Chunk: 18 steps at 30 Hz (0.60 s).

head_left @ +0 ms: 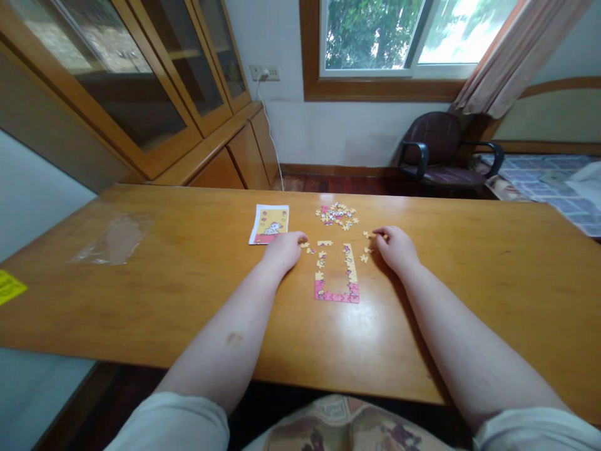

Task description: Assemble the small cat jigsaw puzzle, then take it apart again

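A jigsaw frame [337,297] lies partly joined on the table, pink along the near edge and yellow up both sides. A loose edge strip [324,243] rests at its far left corner. My left hand [283,252] is closed left of the frame, its fingertips on a yellow puzzle piece [305,245]. To the right, my right hand [397,248] has its fingers bent together at a small yellow puzzle piece [372,235]. Other loose pieces [364,258] lie beside it. Beyond the frame is a pile of mixed pieces [336,214].
A picture card [271,220] with a white animal on yellow and pink lies behind my left hand. A clear plastic bag [115,239] is farther left on the wooden table [197,219]. A chair [434,147] stands past the far edge, and a glass-door cabinet [154,94] at the left.
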Motion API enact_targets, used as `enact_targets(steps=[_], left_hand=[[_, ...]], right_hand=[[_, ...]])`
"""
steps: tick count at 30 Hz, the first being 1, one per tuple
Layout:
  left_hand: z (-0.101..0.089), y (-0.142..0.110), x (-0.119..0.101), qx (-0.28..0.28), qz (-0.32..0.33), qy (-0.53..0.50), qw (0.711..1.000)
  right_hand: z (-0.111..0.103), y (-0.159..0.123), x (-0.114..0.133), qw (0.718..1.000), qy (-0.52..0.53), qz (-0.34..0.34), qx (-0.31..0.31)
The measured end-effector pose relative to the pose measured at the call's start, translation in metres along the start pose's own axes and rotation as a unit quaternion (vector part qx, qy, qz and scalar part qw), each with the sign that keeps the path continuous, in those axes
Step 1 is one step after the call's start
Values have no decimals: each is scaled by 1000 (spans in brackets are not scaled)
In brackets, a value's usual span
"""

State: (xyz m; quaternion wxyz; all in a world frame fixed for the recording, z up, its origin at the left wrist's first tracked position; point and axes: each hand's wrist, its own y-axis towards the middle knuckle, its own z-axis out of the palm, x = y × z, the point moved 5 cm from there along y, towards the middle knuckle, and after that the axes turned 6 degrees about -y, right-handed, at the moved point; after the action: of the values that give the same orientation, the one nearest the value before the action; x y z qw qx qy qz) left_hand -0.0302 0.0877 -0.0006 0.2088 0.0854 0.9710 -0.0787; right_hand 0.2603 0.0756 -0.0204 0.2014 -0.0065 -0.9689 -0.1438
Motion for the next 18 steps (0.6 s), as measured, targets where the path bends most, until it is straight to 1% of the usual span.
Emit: enact_targets(steps=[3, 6, 8, 11, 13, 14, 18], left_hand=[[-1, -1, -1, -21, 0, 5, 1000], [-1, -1, -3, -32, 5, 12, 999], [0, -1, -5, -37, 13, 14, 999], [0, -2, -8, -41, 26, 16, 999], [0, -3, -11, -33, 41, 14, 999], [0, -4, -13, -24, 51, 12, 998], [3, -10, -25, 27, 95, 10, 995]], right_hand=[[2, 1, -2, 1000, -23, 7, 9], [5, 2, 1, 998, -43, -24, 38], [6, 3, 2, 997, -53, -32, 50], [5, 3, 1, 997, -55, -22, 42], [5, 3, 1, 998, -46, -28, 37], [5, 2, 2, 998, -39, -43, 39], [9, 0, 11, 988, -47, -128, 69]])
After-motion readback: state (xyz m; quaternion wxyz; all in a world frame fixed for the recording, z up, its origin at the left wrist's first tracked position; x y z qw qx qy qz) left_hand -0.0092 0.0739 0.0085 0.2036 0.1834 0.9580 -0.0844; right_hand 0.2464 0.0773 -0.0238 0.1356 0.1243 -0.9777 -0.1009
